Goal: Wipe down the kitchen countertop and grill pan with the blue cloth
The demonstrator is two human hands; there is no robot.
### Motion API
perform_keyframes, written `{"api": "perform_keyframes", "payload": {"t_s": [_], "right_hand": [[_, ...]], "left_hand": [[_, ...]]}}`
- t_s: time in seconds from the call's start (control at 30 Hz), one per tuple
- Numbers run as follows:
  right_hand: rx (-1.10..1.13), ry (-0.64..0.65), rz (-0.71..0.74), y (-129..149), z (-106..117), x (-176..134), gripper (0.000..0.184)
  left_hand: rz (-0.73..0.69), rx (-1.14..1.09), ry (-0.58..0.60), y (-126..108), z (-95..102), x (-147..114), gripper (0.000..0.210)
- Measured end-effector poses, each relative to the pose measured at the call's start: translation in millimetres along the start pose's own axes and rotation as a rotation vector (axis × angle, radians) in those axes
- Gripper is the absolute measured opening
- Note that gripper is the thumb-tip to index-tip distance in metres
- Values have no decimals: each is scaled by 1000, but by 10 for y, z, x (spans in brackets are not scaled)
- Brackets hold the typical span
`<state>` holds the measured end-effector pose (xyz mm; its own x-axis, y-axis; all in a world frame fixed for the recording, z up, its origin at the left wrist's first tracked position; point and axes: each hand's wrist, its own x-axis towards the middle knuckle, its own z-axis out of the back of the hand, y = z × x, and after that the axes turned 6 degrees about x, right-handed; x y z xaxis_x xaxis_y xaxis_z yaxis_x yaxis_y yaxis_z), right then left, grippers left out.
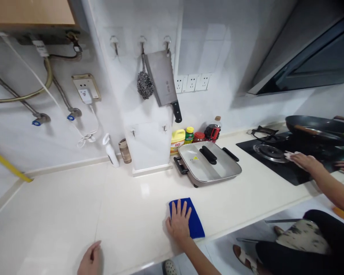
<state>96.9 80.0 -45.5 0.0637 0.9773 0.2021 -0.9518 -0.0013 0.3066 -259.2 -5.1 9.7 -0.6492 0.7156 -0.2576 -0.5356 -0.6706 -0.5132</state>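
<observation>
My right hand point(180, 220) lies flat on a folded blue cloth point(197, 223) near the counter's front edge, its fingers spread and pressing down without gripping. At the bottom left, my left hand point(89, 260) is partly cut off by the frame edge. Its fingers are curled together, with nothing visible in them, close over the white countertop point(132, 229). Behind the cloth stands a rectangular electric pan point(215, 173) with a glass lid and black handles.
A co-worker's hand point(304, 160) wipes the black gas stove point(292, 173) with a pale cloth; a wok point(312, 124) sits there. A spray bottle point(110, 151) and brown cup point(125, 151) stand by the wall. A cleaver point(163, 82) and steel scourer point(145, 85) hang from hooks.
</observation>
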Motion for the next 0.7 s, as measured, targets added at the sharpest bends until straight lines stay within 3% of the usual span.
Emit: {"api": "perform_keyframes", "payload": {"t_s": [0.17, 0.23, 0.3, 0.37, 0.5, 0.6, 0.7], "right_hand": [[231, 260, 534, -589, 419, 109, 65], [325, 316, 599, -874, 561, 145, 51], [404, 285, 538, -1061, 601, 181, 39], [431, 141, 397, -1088, 519, 217, 39], [282, -135, 98, -721, 142, 225, 47], [137, -125, 38, -436, -41, 181, 54], [88, -52, 150, -476, 16, 178, 62]], "left_hand": [[-54, 139, -88, -115, -151, -19, 46], [-76, 141, -105, -70, -185, -13, 44], [-72, 147, -127, -30, -215, -5, 41], [-59, 170, -153, -14, -239, 2, 39], [-48, 195, -171, -36, -253, 5, 38], [-42, 198, -145, -68, -220, -3, 40], [-7, 206, -108, -107, -175, -6, 42]]}}
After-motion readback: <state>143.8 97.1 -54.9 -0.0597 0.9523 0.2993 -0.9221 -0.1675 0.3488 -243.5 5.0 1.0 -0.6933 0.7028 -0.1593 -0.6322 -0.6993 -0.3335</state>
